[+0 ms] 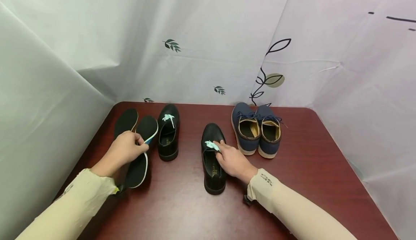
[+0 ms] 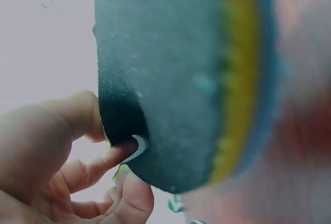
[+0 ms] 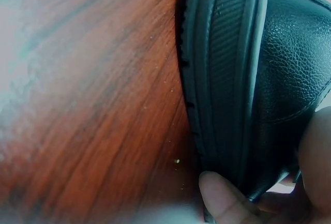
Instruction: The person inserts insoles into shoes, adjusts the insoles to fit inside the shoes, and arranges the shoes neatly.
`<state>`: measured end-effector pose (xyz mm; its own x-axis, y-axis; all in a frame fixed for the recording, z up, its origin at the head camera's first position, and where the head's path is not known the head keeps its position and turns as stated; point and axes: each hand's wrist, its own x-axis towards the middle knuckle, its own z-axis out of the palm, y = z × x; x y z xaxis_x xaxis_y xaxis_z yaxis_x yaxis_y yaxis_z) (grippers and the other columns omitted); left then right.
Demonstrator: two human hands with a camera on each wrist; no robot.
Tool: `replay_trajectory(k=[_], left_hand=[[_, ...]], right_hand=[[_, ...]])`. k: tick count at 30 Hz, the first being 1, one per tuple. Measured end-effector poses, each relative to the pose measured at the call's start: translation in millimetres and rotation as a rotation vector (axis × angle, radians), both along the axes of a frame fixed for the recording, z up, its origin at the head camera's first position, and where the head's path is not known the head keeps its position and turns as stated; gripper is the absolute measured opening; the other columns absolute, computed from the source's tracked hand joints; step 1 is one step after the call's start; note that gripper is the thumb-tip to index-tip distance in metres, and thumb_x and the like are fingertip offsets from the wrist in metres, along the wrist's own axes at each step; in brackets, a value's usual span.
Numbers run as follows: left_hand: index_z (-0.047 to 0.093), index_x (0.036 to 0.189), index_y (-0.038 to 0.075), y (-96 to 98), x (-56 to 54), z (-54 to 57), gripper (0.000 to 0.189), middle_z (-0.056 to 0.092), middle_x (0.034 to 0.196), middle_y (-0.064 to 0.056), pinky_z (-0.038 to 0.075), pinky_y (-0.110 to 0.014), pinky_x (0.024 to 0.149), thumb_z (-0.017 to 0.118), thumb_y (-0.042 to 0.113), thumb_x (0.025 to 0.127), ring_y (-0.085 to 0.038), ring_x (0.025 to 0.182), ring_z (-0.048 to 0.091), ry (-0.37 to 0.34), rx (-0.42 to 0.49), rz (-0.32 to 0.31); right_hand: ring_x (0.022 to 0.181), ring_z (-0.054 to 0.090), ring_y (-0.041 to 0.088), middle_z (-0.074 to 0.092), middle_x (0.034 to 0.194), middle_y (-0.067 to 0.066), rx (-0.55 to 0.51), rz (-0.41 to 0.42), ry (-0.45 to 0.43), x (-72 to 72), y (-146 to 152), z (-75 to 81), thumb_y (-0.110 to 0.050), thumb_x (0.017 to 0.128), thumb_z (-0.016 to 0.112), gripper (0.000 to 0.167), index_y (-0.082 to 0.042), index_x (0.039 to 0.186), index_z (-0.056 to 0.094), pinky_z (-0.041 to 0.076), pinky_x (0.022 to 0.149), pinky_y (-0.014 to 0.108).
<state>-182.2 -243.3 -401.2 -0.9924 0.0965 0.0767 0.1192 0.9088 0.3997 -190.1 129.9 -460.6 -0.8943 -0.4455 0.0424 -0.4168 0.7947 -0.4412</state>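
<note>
Left grip (image 1: 128, 148) around a black insole (image 1: 137, 171), right grip (image 1: 234, 160) around a black shoe (image 1: 212, 171).

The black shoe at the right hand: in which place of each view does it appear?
Head: black shoe, below centre, at the right hand.
Left wrist: not visible.
Right wrist: black shoe, large, right side.
Shared landmark: red-brown table, in all three.
</note>
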Motion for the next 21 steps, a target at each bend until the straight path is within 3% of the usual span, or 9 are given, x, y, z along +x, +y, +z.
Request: replay_trajectory(k=[4, 12, 21], left_hand=[[0.061, 0.065, 0.018, 8.5, 8.6, 12.4, 0.014, 0.052, 0.066, -0.001, 0.036, -0.031, 0.055, 0.065, 0.02, 0.078, -0.017, 0.064, 0.046, 0.004, 0.006, -0.015], [0.063, 0.068, 0.02, 38.3, 28.8, 32.5, 0.01, 0.053, 0.075, -0.001, 0.037, -0.03, 0.059, 0.065, 0.017, 0.078, -0.014, 0.066, 0.045, -0.039, 0.079, -0.135], [0.056, 0.06, 0.026, 95.1, 55.4, 37.3, 0.019, 0.05, 0.072, 0.005, 0.04, -0.026, 0.061, 0.063, 0.013, 0.073, -0.009, 0.066, 0.045, -0.09, 0.184, -0.295]], right_hand=[[0.139, 0.047, 0.026, 0.047, 0.151, 0.018, 0.004, -0.002, 0.004, -0.2, 0, 0.3, -0.03, 0.104, 0.044, 0.05, -0.015, 0.151, 0.046, 0.045, 0.106, 0.047], [0.138, 0.049, 0.029, 0.047, 0.15, 0.021, 0.034, -0.022, -0.01, 1.0, -3, 3.1, -0.028, 0.104, 0.044, 0.049, -0.015, 0.151, 0.046, 0.046, 0.105, 0.049], [0.136, 0.05, 0.027, 0.047, 0.15, 0.02, 0.04, 0.009, -0.049, -2.6, -3, 9.2, -0.026, 0.104, 0.044, 0.048, -0.014, 0.15, 0.047, 0.048, 0.103, 0.046]])
